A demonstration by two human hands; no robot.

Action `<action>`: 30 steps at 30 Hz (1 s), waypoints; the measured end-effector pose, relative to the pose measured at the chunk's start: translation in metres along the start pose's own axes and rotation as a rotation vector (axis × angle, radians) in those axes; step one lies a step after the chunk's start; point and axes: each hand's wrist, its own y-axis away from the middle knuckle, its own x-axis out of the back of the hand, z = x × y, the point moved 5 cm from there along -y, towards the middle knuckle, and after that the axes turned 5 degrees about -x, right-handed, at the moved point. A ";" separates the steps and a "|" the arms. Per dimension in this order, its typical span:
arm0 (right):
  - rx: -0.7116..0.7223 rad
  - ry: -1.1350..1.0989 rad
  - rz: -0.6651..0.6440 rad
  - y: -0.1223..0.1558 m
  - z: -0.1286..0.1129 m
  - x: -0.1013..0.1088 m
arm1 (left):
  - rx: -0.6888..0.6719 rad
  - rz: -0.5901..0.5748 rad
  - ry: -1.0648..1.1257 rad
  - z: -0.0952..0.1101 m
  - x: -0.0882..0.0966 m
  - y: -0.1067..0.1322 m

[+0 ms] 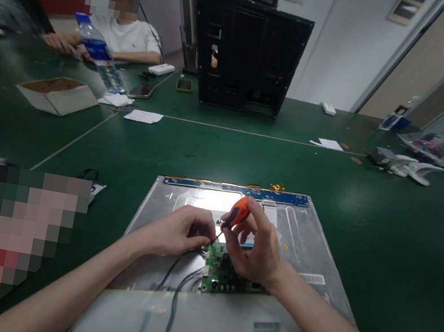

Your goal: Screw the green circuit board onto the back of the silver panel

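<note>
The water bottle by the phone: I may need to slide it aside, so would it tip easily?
Probably. The bottle is tall and narrow and seems to lean already, so a push high up could topple it. Its clear plastic looks light; push low, near the table.

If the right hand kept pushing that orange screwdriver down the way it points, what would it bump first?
Probably the small green circuit board. The right hand tilts the orange-handled screwdriver down and leftward, its tip beside the left hand fingers at the board's upper edge, though depth is unclear.

Two bare forearms, no sleeves — left hand [180,233], right hand [256,252] ungloved
</note>
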 end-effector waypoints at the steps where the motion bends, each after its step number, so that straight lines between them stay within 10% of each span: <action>1: 0.003 0.007 0.021 0.000 0.000 0.000 | -0.006 0.000 -0.003 0.000 0.000 0.000; 30: 0.088 -0.007 0.036 -0.003 -0.002 0.001 | -0.012 0.001 -0.010 -0.005 -0.001 0.001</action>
